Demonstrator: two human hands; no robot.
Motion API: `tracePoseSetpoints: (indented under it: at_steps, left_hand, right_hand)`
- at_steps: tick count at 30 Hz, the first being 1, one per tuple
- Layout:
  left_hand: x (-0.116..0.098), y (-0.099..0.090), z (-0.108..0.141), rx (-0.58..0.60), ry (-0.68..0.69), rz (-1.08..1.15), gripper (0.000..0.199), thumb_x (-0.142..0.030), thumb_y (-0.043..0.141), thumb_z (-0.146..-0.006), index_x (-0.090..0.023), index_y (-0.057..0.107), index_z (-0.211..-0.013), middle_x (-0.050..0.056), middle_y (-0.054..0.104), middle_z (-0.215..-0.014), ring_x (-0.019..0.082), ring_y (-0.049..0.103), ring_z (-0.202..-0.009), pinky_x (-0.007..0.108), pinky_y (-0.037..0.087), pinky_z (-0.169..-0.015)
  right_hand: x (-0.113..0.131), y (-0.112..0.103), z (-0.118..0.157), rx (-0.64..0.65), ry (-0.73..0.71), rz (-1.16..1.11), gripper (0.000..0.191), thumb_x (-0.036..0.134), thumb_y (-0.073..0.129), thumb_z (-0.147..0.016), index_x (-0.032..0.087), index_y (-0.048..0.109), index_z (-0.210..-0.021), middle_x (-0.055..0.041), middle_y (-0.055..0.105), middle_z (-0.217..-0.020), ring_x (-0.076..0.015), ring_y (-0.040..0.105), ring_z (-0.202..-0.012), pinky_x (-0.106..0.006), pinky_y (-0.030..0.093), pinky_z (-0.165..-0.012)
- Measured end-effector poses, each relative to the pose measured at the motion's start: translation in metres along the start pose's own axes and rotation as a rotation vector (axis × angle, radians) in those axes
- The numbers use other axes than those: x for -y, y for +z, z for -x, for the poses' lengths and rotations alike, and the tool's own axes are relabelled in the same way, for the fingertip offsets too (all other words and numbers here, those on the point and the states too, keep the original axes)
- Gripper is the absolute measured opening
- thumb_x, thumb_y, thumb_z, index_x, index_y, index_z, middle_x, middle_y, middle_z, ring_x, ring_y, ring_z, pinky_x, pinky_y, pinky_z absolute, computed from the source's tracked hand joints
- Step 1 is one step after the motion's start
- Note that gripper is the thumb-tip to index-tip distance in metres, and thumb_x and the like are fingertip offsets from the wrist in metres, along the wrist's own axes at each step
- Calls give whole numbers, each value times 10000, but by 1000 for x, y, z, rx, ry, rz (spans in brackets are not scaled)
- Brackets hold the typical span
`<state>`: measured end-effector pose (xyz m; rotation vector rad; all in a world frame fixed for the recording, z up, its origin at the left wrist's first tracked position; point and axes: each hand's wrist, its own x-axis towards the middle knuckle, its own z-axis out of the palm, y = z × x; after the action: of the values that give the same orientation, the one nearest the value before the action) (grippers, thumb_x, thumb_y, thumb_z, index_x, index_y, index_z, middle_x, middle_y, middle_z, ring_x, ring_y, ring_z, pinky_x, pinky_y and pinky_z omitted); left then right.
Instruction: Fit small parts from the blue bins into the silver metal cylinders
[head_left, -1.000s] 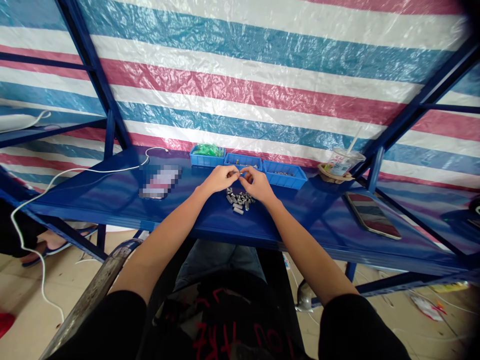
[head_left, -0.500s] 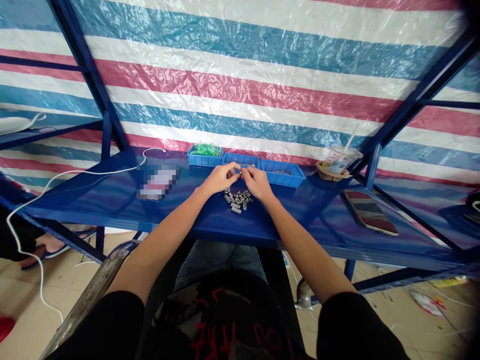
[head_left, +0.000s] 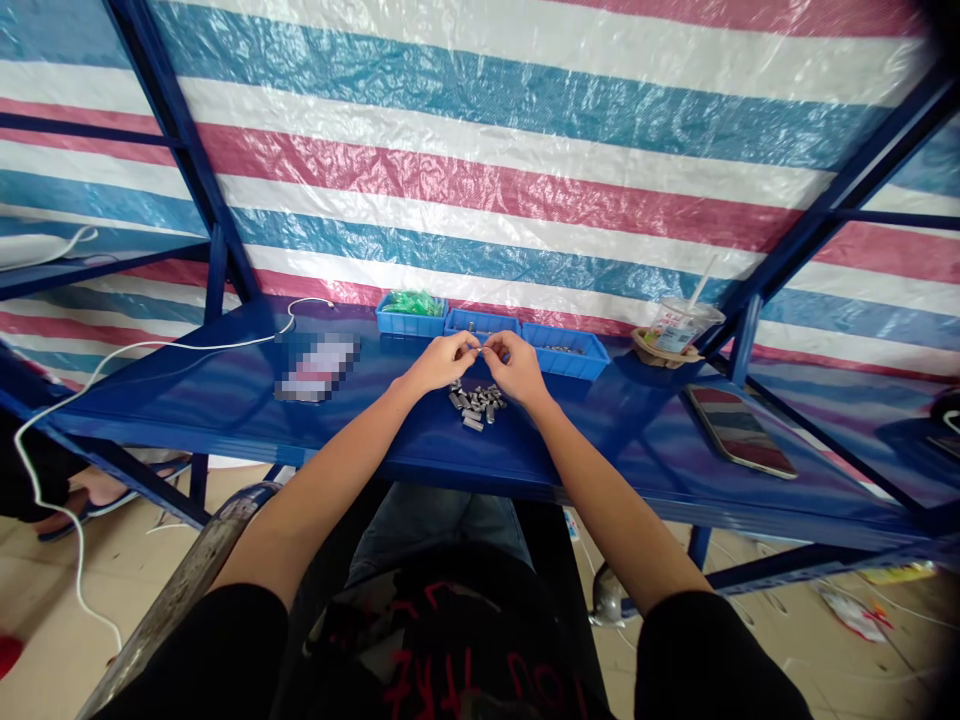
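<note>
My left hand [head_left: 442, 361] and my right hand [head_left: 514, 365] meet fingertip to fingertip above the blue table. Both are closed in a pinch around something tiny between them, too small to name. Just below my hands, a loose pile of small silvery metal cylinders [head_left: 478, 404] lies on the tabletop. Right behind my hands stands a blue bin [head_left: 484, 322] with small metal pieces in it, partly hidden. To its right, another blue bin [head_left: 568, 363] holds small metal parts. The left bin [head_left: 409, 324] contains green plastic material [head_left: 412, 303].
A phone [head_left: 739, 430] lies on the table [head_left: 622, 440] at the right, near a plastic cup [head_left: 679, 325] with a straw in a cardboard holder. Leftward are a blurred-out flat object [head_left: 319, 368] and a white cable [head_left: 187, 345]. Blue metal posts [head_left: 217, 270] frame a striped tarp [head_left: 487, 160].
My hands have shifted slightly, and my right fingers look more bent at the pinch. The pile and bins stay in place.
</note>
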<state>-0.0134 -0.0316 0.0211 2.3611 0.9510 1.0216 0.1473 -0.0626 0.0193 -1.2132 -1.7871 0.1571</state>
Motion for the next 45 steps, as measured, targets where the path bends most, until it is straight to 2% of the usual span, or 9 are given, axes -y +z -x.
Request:
tracePoseSetpoints:
  at_steps: [5, 9, 14, 17, 21, 24, 28, 35, 45]
  left_hand:
    - [-7, -3, 4, 253, -34, 26, 512, -511, 435, -857, -172, 538, -1226, 83, 666, -1042, 195, 603, -933, 273, 451, -786]
    - [-17, 0, 9, 492, 40, 9, 594, -581, 450, -830, -244, 493, -1318, 82, 546, -1308, 238, 460, -1225, 312, 371, -985]
    - [-23, 14, 10, 650, 104, -127, 644, -610, 515, -778, -356, 421, -1362, 38, 371, -1469, 282, 229, -1393, 451, 191, -1109]
    - [-24, 20, 8, 645, 99, -167, 524, -564, 453, -835, -353, 490, -1313, 18, 342, -1484, 275, 245, -1389, 452, 187, -1109]
    - [-22, 20, 6, 595, 151, -103, 380, -401, 450, -872, -320, 592, -1214, 0, 486, -1387, 215, 441, -1269, 315, 334, -1023]
    - [-17, 16, 4, 575, 109, -42, 311, -327, 476, -850, -278, 669, -1090, 0, 629, -1212, 177, 590, -1053, 236, 425, -874]
    - [-9, 7, 3, 553, -3, -20, 314, -330, 485, -825, -225, 668, -1057, 24, 694, -1044, 169, 641, -840, 231, 468, -731]
    - [11, -3, 1, 385, -94, 261, 473, -78, 408, -742, -166, 597, -1167, 93, 644, -1177, 191, 606, -1067, 323, 480, -913]
    - [7, -9, 3, 341, -68, 32, 497, -23, 395, -656, -137, 627, -1081, 82, 697, -1013, 167, 645, -925, 255, 513, -807]
  right_hand:
    - [-14, -17, -8, -211, 34, 118, 154, 299, 464, -806, 176, 551, -836, -54, 571, -764, -170, 522, -710, -305, 418, -706]
    - [-35, -35, -9, -438, 329, 304, 189, 285, 450, -803, 162, 544, -912, -87, 561, -796, -235, 518, -829, -386, 402, -797]
    - [-38, -30, -4, -412, 372, 374, 188, 278, 461, -794, 165, 540, -923, -154, 538, -988, -287, 472, -983, -442, 376, -861]
    - [-28, -15, -3, -329, 292, 349, 178, 294, 453, -812, 174, 562, -887, -142, 547, -988, -271, 481, -980, -413, 385, -857]
    - [-18, -4, -3, -135, 184, 219, 188, 305, 441, -828, 186, 586, -840, -68, 591, -781, -204, 539, -774, -333, 408, -749]
    - [-15, -1, -2, 50, 208, 151, 220, 354, 444, -846, 197, 598, -847, -21, 599, -674, -170, 546, -655, -285, 389, -652]
    - [-16, -1, -2, 239, 241, 206, 291, 405, 429, -870, 196, 588, -745, -40, 639, -743, -160, 556, -692, -263, 363, -639]
    - [-17, -6, -5, 335, 228, 226, 339, 305, 385, -891, 184, 584, -644, -48, 641, -697, -157, 547, -657, -260, 336, -599]
    - [-16, -7, 0, 494, 172, 97, 133, 221, 560, -727, 178, 685, -725, -21, 684, -719, -144, 581, -649, -233, 398, -584]
